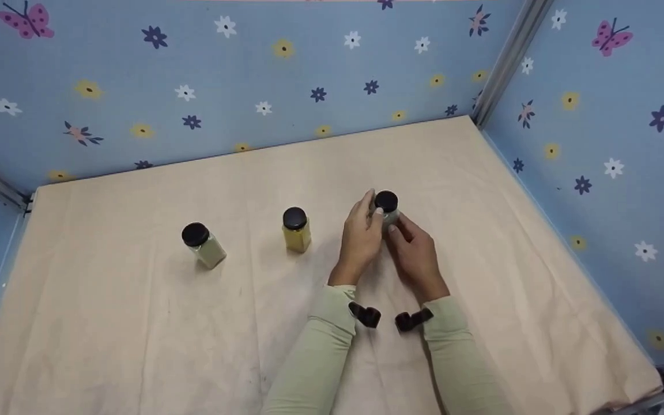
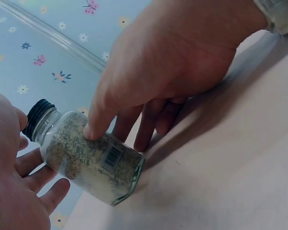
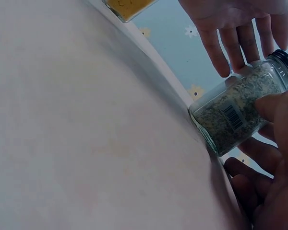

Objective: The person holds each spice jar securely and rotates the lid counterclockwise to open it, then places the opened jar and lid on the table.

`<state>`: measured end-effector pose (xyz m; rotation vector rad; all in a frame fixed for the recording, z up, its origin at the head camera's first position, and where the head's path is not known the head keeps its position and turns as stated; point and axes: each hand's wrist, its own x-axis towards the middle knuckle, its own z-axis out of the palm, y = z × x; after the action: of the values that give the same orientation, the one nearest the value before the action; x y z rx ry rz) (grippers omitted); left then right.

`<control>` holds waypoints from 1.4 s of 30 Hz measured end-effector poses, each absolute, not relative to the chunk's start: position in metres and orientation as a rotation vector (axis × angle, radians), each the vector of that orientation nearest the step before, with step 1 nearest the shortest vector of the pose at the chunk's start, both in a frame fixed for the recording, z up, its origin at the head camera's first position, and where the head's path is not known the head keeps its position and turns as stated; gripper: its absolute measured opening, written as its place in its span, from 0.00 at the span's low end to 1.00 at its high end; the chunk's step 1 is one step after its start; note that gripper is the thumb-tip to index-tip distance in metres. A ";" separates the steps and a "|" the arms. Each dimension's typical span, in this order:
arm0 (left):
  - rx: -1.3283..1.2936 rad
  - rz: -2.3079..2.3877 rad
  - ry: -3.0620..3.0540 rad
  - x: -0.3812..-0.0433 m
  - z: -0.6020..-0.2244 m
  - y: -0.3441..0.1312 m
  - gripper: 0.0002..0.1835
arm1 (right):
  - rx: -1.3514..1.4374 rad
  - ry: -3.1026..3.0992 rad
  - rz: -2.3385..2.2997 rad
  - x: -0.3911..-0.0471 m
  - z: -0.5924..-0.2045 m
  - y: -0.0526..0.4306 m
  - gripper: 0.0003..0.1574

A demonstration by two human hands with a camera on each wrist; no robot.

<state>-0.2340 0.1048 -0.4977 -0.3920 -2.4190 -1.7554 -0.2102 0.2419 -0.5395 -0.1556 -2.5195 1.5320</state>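
A glass spice jar (image 1: 390, 218) with a black screw lid, filled with speckled greenish seasoning, stands between both hands toward the right of the cloth. My right hand (image 1: 418, 253) grips its lower body, thumb on the front near a barcode label and fingers round behind. The left hand (image 1: 362, 233) is at the jar's upper left side, thumb beside the lid and fingers extended; in the right wrist view those fingers (image 3: 248, 45) look straight and spread close to the glass. The jar's base is at the cloth in the left wrist view.
A jar of yellow spice (image 1: 297, 231) with a black lid stands left of the hands. Farther left is a jar of pale green powder (image 1: 205, 246). Beige cloth (image 1: 205, 346) covers the table, with blue flowered panels (image 1: 286, 75) behind and at the sides.
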 end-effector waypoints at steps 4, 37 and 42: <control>-0.403 -1.726 -2.435 -0.236 -0.496 0.105 0.27 | -0.183 -2.543 1.516 -0.210 -0.540 0.242 0.34; -0.370 -2.034 -2.205 -0.239 -0.504 0.101 0.17 | -0.192 -2.576 1.451 -0.211 -0.539 0.241 0.32; -0.340 -2.026 -2.169 -0.238 -0.505 0.102 0.14 | -0.189 -2.559 1.482 -0.210 -0.540 0.241 0.32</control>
<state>-0.2377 0.1023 -0.5047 -0.3402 -2.1690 -2.0261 -0.2102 0.2405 -0.5396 -0.1888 -2.5586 1.4818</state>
